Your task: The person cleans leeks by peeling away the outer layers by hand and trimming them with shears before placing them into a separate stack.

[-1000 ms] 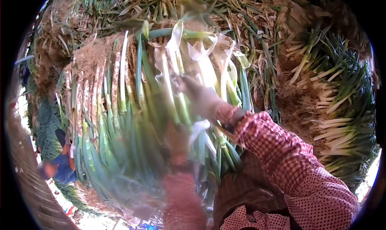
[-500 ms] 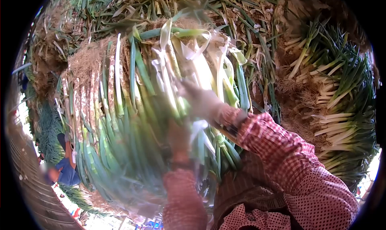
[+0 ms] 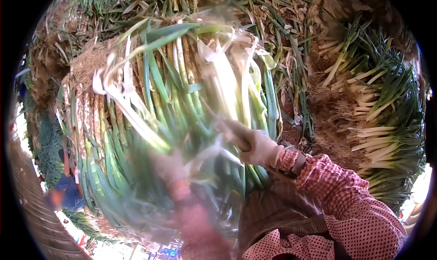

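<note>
scallion bundle (image 3: pixel 173 96) before me
right hand (image 3: pixel 260 147): grip shut at its stalks; left hand (image 3: pixel 170 169): blurred, grip i cannot tell.

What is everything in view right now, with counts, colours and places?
Scallion bundle: one, green and white, centre, at both hands.
Scallion pile: one, green and white, right.
Stacked bundles: several, brown roots showing, left.
Dry trimmings: many, straw-coloured, top.
Other person: one, blue clothing, lower left.
Right sleeve: one, red-white checked, lower right.
Left hand: one, blurred, below bundle.
Right hand: one, white glove, closed at bundle.
</note>
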Available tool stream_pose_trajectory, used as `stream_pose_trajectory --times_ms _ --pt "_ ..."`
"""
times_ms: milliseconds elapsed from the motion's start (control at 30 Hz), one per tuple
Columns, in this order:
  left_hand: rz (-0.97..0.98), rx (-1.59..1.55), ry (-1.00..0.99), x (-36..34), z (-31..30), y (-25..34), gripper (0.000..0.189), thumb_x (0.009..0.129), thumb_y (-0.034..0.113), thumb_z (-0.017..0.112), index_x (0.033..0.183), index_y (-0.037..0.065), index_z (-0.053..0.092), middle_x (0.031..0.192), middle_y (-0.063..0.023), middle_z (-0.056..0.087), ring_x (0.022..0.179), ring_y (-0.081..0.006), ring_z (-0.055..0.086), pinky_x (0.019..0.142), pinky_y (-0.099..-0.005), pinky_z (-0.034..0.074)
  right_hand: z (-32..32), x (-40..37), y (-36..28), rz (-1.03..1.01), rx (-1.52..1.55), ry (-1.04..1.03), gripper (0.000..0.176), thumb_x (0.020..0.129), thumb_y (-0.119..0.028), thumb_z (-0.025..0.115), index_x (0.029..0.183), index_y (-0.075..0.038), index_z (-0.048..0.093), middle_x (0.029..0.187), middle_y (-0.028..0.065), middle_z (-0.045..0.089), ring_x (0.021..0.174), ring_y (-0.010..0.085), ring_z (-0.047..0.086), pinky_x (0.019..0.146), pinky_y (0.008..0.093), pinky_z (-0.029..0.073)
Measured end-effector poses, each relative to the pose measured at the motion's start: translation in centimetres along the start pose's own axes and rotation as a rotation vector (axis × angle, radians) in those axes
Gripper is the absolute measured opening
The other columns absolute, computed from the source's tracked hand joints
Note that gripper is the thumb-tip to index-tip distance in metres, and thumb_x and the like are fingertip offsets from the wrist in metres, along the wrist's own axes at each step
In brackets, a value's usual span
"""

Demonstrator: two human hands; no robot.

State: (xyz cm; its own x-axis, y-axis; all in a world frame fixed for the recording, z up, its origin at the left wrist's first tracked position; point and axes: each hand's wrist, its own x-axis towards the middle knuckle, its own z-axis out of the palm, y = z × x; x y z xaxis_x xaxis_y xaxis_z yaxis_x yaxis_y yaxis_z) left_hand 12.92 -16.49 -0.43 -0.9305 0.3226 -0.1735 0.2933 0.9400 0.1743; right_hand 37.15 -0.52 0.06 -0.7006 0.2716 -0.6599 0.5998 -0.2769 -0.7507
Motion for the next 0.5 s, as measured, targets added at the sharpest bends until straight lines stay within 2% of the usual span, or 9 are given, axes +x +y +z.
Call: stream_pose_trajectory --times_ms 33,67,133,200,267,333,367,467,500 --pt "0.054 0.210 0.016 -0.1 -0.7 1.5 0.097 0.076 0.025 0.083 0.156 0.007 0.031 0.139 -0.0252 0.054 0.127 -0.0420 0.055 0.107 -0.0494 0.046 0.6 0.8 0.2 -0.007 0.021 0.022 0.095 0.075 -0.012 0.067 0.162 -0.014 0.029 0.114 0.0252 0.071 0.108 0.0398 0.070 0.096 0.0430 0.053" --pt "-0.062 0.304 -0.002 -0.3 -1.6 4.5 0.096 0.077 0.027 0.084 0.156 0.010 0.032 0.144 -0.0219 0.049 0.134 -0.0417 0.047 0.109 -0.0477 0.044 1.2 1.9 0.5 -0.040 0.000 0.057 0.096 0.075 -0.012 0.068 0.162 -0.015 0.029 0.114 0.0253 0.071 0.108 0.0403 0.070 0.096 0.0435 0.053" --pt "0.086 0.204 0.164 -0.2 -0.7 6.6 0.088 0.080 0.026 0.082 0.154 0.011 0.036 0.141 -0.0216 0.054 0.127 -0.0412 0.055 0.105 -0.0489 0.047 1.8 5.1 1.1 -0.087 -0.056 0.118 0.096 0.075 -0.013 0.068 0.162 -0.015 0.029 0.115 0.0251 0.071 0.108 0.0405 0.070 0.096 0.0438 0.053" --pt "0.398 -0.093 0.064 1.4 4.2 5.2 0.073 0.084 0.026 0.078 0.147 0.009 0.046 0.132 -0.0227 0.061 0.116 -0.0402 0.062 0.100 -0.0476 0.051 1.7 9.0 0.7 -0.100 -0.139 0.160 0.097 0.074 -0.015 0.070 0.162 -0.014 0.030 0.117 0.0237 0.071 0.109 0.0392 0.070 0.098 0.0427 0.054" --pt "0.418 -0.198 -0.136 2.7 7.3 8.4 0.054 0.087 0.025 0.075 0.134 0.005 0.056 0.125 -0.0269 0.064 0.110 -0.0417 0.066 0.096 -0.0479 0.053 0.9 11.3 -0.1 -0.094 -0.166 0.194 0.097 0.075 -0.016 0.071 0.162 -0.013 0.030 0.119 0.0221 0.071 0.109 0.0373 0.071 0.099 0.0411 0.054" --pt "0.370 -0.024 -0.190 3.5 9.5 10.7 0.043 0.085 0.028 0.078 0.116 0.002 0.063 0.113 -0.0227 0.067 0.112 -0.0405 0.063 0.094 -0.0462 0.052 -0.7 10.8 -1.9 -0.071 -0.047 0.228 0.097 0.075 -0.016 0.071 0.163 -0.012 0.029 0.119 0.0211 0.072 0.108 0.0354 0.071 0.099 0.0399 0.055" --pt "0.328 -0.037 -0.240 3.5 9.8 10.9 0.041 0.085 0.028 0.078 0.112 0.001 0.064 0.109 -0.0237 0.068 0.107 -0.0412 0.065 0.091 -0.0470 0.053 -1.2 10.1 -2.6 -0.048 0.047 0.241 0.097 0.076 -0.016 0.071 0.163 -0.012 0.029 0.119 0.0207 0.072 0.107 0.0345 0.071 0.099 0.0394 0.055" --pt "0.203 -0.082 -0.375 4.0 8.7 12.2 0.033 0.084 0.025 0.077 0.100 -0.002 0.066 0.098 -0.0265 0.071 0.092 -0.0432 0.070 0.082 -0.0493 0.056 -1.1 6.3 1.0 -0.135 0.068 0.102 0.096 0.076 -0.013 0.070 0.163 -0.012 0.028 0.119 0.0195 0.071 0.107 0.0310 0.071 0.098 0.0362 0.054" --pt "0.266 -0.002 -0.348 4.7 9.2 11.7 0.031 0.086 0.023 0.075 0.099 -0.004 0.067 0.098 -0.0271 0.072 0.084 -0.0409 0.072 0.080 -0.0482 0.056 -1.5 4.2 0.6 -0.123 0.082 0.066 0.096 0.076 -0.013 0.069 0.163 -0.012 0.028 0.118 0.0196 0.071 0.106 0.0309 0.071 0.097 0.0362 0.054"
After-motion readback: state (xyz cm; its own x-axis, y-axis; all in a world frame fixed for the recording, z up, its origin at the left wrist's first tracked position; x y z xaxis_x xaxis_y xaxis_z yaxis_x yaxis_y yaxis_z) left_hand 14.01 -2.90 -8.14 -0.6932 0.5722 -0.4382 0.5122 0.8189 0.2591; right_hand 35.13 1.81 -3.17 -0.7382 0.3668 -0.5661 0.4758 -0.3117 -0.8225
